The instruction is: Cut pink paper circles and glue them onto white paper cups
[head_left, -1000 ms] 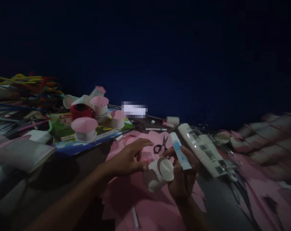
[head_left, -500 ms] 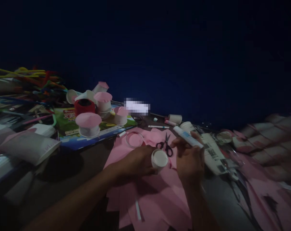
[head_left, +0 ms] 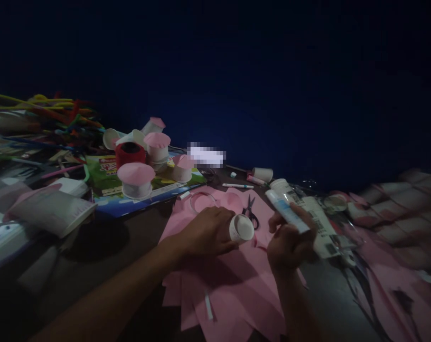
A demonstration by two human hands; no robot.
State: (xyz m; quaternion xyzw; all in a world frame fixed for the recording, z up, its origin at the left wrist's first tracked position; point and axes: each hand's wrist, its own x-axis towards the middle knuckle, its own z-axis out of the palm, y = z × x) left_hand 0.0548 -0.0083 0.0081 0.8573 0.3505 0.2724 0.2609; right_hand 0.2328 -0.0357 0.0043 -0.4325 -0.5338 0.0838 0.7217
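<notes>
Held in my left hand (head_left: 210, 232) is a small white paper cup (head_left: 241, 228), tilted so one round end faces me and to the right. My right hand (head_left: 290, 240) is closed around a white and light-blue glue stick (head_left: 285, 210), which slants up to the left. Both hands are above layered pink paper sheets (head_left: 233, 289). Between them, slightly farther back, lie dark-handled scissors (head_left: 250, 213). A clear ring-shaped roll (head_left: 203, 202) rests on the paper behind my left hand.
Several white cups with pink paper tops (head_left: 135, 180) stand at left on a green and blue packet (head_left: 108, 204), near a red roll (head_left: 130, 153). Pipe cleaners (head_left: 69, 114) pile at far left. A marker (head_left: 238, 185) lies behind. Stacked cups (head_left: 389, 204) are at right.
The cup in my left hand has tipped more toward the right and lifted slightly. My right hand with the glue stick has shifted a little to the right. The whole view has shifted slightly.
</notes>
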